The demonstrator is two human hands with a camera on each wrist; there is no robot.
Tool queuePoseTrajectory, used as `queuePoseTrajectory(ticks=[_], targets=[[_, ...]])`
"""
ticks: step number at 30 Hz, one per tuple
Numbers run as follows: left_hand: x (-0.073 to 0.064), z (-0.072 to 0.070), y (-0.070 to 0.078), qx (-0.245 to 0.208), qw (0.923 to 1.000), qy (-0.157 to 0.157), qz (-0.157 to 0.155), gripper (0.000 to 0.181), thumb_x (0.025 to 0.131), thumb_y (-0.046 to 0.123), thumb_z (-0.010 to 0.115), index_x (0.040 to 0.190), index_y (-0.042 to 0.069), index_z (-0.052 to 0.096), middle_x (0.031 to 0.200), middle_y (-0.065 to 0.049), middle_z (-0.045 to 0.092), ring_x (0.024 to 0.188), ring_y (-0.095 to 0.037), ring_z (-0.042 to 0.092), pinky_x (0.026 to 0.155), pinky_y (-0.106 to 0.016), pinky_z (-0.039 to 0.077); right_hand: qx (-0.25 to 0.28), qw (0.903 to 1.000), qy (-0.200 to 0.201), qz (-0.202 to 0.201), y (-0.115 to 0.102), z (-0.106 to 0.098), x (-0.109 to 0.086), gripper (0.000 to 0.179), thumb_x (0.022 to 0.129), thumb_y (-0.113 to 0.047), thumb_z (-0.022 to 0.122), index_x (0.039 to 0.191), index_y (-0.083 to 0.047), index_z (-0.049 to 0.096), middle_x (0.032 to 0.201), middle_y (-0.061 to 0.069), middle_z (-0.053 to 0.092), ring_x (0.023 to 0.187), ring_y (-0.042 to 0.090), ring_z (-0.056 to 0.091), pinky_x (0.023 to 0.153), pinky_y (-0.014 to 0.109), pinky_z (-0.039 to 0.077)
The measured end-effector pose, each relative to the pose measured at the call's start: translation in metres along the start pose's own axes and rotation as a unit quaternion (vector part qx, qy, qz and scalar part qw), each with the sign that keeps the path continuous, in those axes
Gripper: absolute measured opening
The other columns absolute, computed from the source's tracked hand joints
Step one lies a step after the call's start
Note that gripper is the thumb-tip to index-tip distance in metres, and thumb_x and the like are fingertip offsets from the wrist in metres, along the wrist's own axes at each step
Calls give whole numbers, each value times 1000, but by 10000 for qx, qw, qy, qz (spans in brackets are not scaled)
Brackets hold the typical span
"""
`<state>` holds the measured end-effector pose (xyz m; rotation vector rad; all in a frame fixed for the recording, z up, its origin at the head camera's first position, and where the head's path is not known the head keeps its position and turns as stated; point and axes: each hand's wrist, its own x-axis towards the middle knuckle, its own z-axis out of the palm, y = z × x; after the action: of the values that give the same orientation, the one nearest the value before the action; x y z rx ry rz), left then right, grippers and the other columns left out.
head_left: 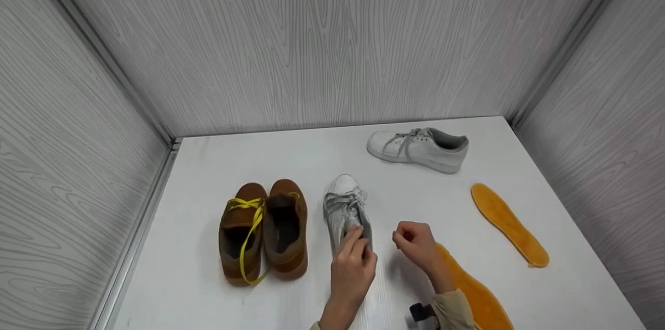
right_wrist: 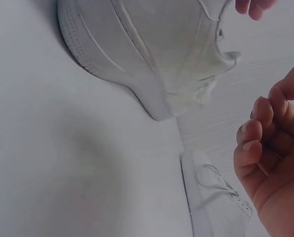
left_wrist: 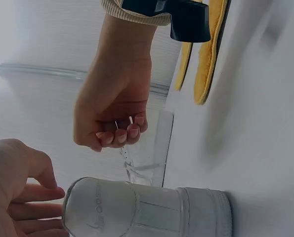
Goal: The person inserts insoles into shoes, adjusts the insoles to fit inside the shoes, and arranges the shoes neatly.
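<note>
I see a white worktop (head_left: 410,195), white shoes (head_left: 344,183) with grey laces (head_left: 338,199), left-hand brown shoes (head_left: 297,263) with yellow laces (head_left: 257,215), orange-yellow insoles (head_left: 509,223) at right, grey wood-grained walls (head_left: 311,49) and my beige right cuff (head_left: 454,312).

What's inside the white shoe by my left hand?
Inside the white shoe, only a little grey lining shows. The left hand covers much of the opening, so anything deeper can't be seen.

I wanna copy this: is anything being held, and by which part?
Right hand: nothing. Left hand: fingers at the opening of the near white shoe; can't tell if they grip it.
</note>
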<state>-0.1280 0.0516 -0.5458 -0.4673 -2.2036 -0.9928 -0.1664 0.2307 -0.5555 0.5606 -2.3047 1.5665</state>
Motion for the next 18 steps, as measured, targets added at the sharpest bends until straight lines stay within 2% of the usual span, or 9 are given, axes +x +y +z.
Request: queuePoseTrajectory(ticks=[2,4,6,8,10,13,15,18], targets=[[3,2,3,-123,9996,62,260,17,70,-9,76,82,2,71,103,-15,71,105,-31,68,80,-36,56,-297,9994,181,-63,6,-7,-5,37,76,21,60,58,-10,52,51,-2,48,48,0,36,41,18,32],[6,6,6,-207,9982,58,560,20,68,-10,77,83,3,72,99,-12,72,102,-28,69,80,-32,56,-595,9975,364,62,10,-16,-11,41,76,19,62,58,-16,51,53,-8,46,48,0,37,42,19,33],[8,11,9,-253,9959,-3,874,20,68,-9,77,83,3,72,96,-10,71,99,-26,70,80,-30,56,-890,9937,533,429,9,-26,-19,41,78,15,64,59,-20,51,54,-11,45,48,3,39,43,20,34],[9,16,14,-281,9933,-139,1116,20,68,-8,78,83,3,72,95,-8,71,98,-24,70,81,-28,55,-1043,9865,699,1055,5,-36,-27,38,82,9,65,59,-20,53,55,-9,45,49,8,42,46,21,36],[10,22,19,-340,9902,-350,1308,18,69,-6,78,83,4,72,96,-7,71,97,-22,69,83,-27,54,-1122,9737,844,1794,2,-45,-35,32,86,3,64,61,-17,56,56,-5,48,53,12,45,49,22,38],[10,31,28,-435,9841,-762,1545,16,71,-3,78,84,6,72,97,-6,71,98,-19,69,87,-25,52,-1231,9504,968,2689,-3,-59,-46,25,89,-2,64,66,-9,62,61,2,53,59,16,48,54,21,41],[9,37,33,-502,9786,-1041,1705,16,73,-1,77,86,7,72,98,-5,70,99,-18,68,90,-24,51,-1315,9370,999,3079,-4,-68,-53,20,90,-3,64,70,-5,65,64,4,56,62,17,49,56,20,43],[7,48,38,-534,9709,-1364,1897,15,75,1,76,89,8,73,98,-3,70,98,-15,67,94,-24,49,-1428,9231,1023,3421,-6,-79,-62,12,90,-4,65,79,-2,68,71,5,60,66,18,50,59,19,44]])
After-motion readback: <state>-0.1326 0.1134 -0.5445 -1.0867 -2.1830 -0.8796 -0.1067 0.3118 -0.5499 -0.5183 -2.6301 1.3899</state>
